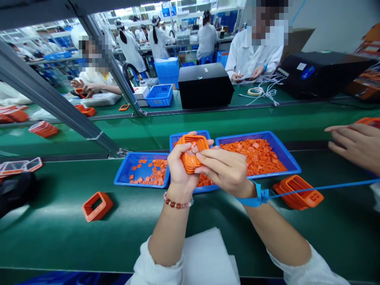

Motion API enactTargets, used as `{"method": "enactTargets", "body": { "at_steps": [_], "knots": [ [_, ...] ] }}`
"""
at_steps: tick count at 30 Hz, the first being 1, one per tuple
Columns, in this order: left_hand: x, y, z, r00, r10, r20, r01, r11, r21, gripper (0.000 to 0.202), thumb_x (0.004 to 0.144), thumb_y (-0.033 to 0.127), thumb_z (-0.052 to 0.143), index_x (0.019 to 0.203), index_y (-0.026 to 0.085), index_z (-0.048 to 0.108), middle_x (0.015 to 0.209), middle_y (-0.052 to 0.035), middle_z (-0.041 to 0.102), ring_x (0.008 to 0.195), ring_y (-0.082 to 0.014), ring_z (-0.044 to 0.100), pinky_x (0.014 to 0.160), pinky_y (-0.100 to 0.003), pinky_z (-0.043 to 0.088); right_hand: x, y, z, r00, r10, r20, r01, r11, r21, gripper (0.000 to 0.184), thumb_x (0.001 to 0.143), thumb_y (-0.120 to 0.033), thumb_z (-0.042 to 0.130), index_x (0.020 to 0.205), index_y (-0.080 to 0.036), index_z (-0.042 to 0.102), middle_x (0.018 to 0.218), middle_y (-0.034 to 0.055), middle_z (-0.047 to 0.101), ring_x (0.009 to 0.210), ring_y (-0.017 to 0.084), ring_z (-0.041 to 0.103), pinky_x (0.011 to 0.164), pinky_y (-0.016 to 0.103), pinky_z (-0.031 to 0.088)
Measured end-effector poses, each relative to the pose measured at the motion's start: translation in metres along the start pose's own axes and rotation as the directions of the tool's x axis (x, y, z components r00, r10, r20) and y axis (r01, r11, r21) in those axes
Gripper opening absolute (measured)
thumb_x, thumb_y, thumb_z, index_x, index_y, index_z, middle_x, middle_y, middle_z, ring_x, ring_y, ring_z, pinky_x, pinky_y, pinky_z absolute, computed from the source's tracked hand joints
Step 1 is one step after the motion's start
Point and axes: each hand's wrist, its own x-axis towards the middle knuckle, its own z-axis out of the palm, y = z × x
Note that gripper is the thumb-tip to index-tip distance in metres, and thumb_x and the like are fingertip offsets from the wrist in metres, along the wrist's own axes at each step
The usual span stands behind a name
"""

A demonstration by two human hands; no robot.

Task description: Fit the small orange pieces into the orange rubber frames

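Observation:
My left hand is wrapped around a stack of orange plastic frames, tilted up above the blue bins. My right hand is closed in a pinch at the front of the stack, on a thin metal tool whose tip shows inside the top frame's opening. Most of that tool is hidden by my fingers. Behind my hands is a blue bin of small orange pieces. To its left stands a blue bin with scattered orange pieces; to its right, a fuller blue bin.
One stack of orange frames lies at left, another at right. A blue cord runs rightward from my wristband. Another person's hand reaches in at right. A metal post rises at left; white sheets lie in front.

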Motion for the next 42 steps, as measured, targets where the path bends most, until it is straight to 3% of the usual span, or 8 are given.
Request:
{"method": "enactTargets", "body": {
  "at_steps": [6, 10, 14, 17, 19, 25, 33, 42],
  "knots": [
    [-0.003, -0.001, 0.005, 0.998, -0.055, -0.038, 0.054, 0.998, -0.026, 0.036, 0.075, 0.028, 0.054, 0.110, 0.019, 0.058, 0.096, -0.0092, 0.070, 0.105, -0.0337, 0.068, 0.095, -0.055, 0.053, -0.001, -0.003, 0.005, 0.993, -0.049, -0.108, 0.037, 0.993, -0.111, 0.010, 0.092, -0.025, 0.067, 0.092, -0.017, 0.073, 0.093, 0.0064, 0.078, 0.078, 0.017, 0.075, 0.067, 0.025, 0.061],
    [-0.006, 0.000, 0.002, 0.996, 0.001, 0.085, 0.000, 1.000, -0.006, 0.036, 0.075, 0.032, 0.058, 0.110, 0.021, 0.060, 0.097, -0.0089, 0.071, 0.112, -0.0370, 0.065, 0.096, -0.058, 0.051, 0.006, -0.007, -0.004, 0.995, 0.017, -0.099, -0.015, 1.000, 0.019, 0.009, 0.088, -0.026, 0.072, 0.088, -0.018, 0.071, 0.089, 0.0041, 0.078, 0.078, 0.016, 0.075, 0.071, 0.025, 0.062],
    [-0.012, -0.001, -0.001, 0.971, 0.038, 0.237, -0.029, 0.999, -0.042, 0.047, 0.077, 0.043, 0.063, 0.122, 0.029, 0.058, 0.110, -0.0079, 0.070, 0.122, -0.0384, 0.058, 0.098, -0.059, 0.049, 0.011, -0.013, -0.016, 0.987, 0.062, -0.152, -0.056, 0.998, 0.039, 0.046, 0.078, -0.042, 0.080, 0.115, -0.020, 0.066, 0.092, 0.0060, 0.077, 0.083, 0.021, 0.075, 0.075, 0.030, 0.065],
    [-0.015, -0.001, -0.003, 0.955, 0.072, 0.288, -0.059, 0.997, -0.055, 0.057, 0.077, 0.051, 0.066, 0.130, 0.034, 0.054, 0.117, -0.0079, 0.068, 0.127, -0.0384, 0.054, 0.100, -0.057, 0.048, 0.014, -0.016, -0.018, 0.964, 0.085, -0.251, -0.062, 0.993, 0.097, 0.077, 0.078, -0.045, 0.079, 0.144, -0.026, 0.045, 0.102, 0.0074, 0.075, 0.088, 0.023, 0.073, 0.068, 0.033, 0.066],
    [-0.016, -0.001, -0.004, 0.945, 0.093, 0.315, -0.077, 0.995, -0.061, 0.060, 0.077, 0.053, 0.067, 0.132, 0.034, 0.052, 0.121, -0.0084, 0.067, 0.129, -0.0385, 0.053, 0.100, -0.057, 0.048, 0.015, -0.017, -0.017, 0.960, 0.089, -0.265, -0.050, 0.987, 0.150, 0.085, 0.079, -0.043, 0.078, 0.151, -0.029, 0.034, 0.103, 0.0074, 0.074, 0.085, 0.022, 0.072, 0.060, 0.031, 0.065],
    [-0.016, 0.000, 0.000, 0.947, 0.076, 0.311, -0.063, 0.997, -0.052, 0.050, 0.088, 0.053, 0.055, 0.134, 0.033, 0.051, 0.126, -0.0090, 0.064, 0.127, -0.0370, 0.055, 0.100, -0.057, 0.048, 0.015, -0.016, -0.016, 0.956, 0.134, -0.263, -0.087, 0.979, 0.185, 0.083, 0.079, -0.043, 0.079, 0.151, -0.032, 0.038, 0.093, 0.0047, 0.074, 0.062, 0.019, 0.067, 0.052, 0.031, 0.059],
    [-0.017, 0.001, 0.000, 0.956, 0.155, 0.250, -0.161, 0.987, 0.005, 0.053, 0.082, 0.051, 0.060, 0.130, 0.030, 0.053, 0.105, -0.0091, 0.069, 0.123, -0.0369, 0.057, 0.097, -0.056, 0.050, 0.011, -0.013, -0.014, 0.962, 0.174, -0.213, -0.118, 0.961, 0.249, 0.077, 0.082, -0.046, 0.075, 0.149, -0.035, 0.038, 0.097, 0.0039, 0.073, 0.066, 0.018, 0.067, 0.057, 0.032, 0.061],
    [-0.019, 0.002, 0.000, 0.936, 0.180, 0.303, -0.186, 0.983, -0.009, 0.043, 0.085, 0.049, 0.056, 0.125, 0.031, 0.056, 0.090, -0.0062, 0.070, 0.114, -0.0336, 0.063, 0.094, -0.053, 0.053, 0.011, -0.015, -0.018, 0.978, 0.148, -0.146, -0.110, 0.964, 0.242, 0.078, 0.083, -0.043, 0.075, 0.150, -0.030, 0.037, 0.099, 0.0072, 0.074, 0.077, 0.021, 0.071, 0.061, 0.032, 0.063]
  ]
}}
